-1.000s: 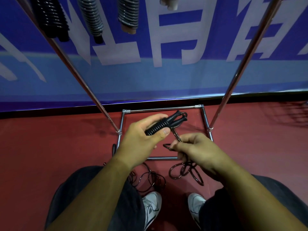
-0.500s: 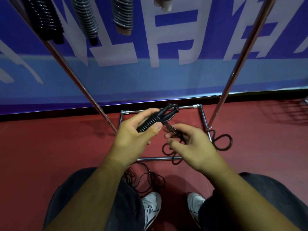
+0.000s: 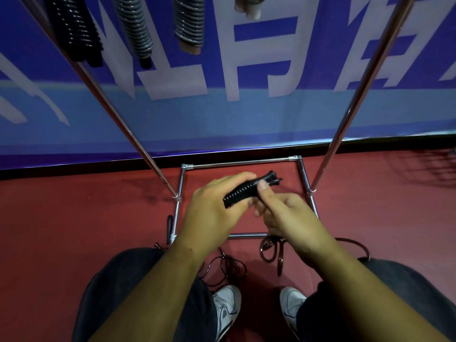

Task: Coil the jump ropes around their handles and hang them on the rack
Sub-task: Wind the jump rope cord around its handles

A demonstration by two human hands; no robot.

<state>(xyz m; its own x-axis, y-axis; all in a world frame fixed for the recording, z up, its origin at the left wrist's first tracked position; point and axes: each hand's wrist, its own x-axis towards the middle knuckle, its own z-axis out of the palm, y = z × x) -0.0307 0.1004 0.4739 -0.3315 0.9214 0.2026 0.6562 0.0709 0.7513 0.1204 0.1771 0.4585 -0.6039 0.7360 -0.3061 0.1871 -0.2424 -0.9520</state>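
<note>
My left hand (image 3: 214,211) grips a pair of black jump-rope handles (image 3: 246,190), part wrapped in tight black coils, held over the rack's base. My right hand (image 3: 288,218) sits just below and right of the handles, its fingers curled round the dark rope (image 3: 270,250), which hangs in loose loops from under the palm. Several coiled ropes hang on the metal rack (image 3: 345,114) above: a black one (image 3: 76,30), a grey one (image 3: 135,28) and another grey one (image 3: 188,21).
The rack's chrome base frame (image 3: 240,164) lies on the red floor between two slanted poles. More tangled rope (image 3: 229,267) lies near my white shoes (image 3: 227,309). A blue banner (image 3: 222,112) closes off the back.
My right hand has swung from beside the handles to under them, carrying the rope round. The loose loops now hang lower, near my right knee. The coils cover more of the handles.
</note>
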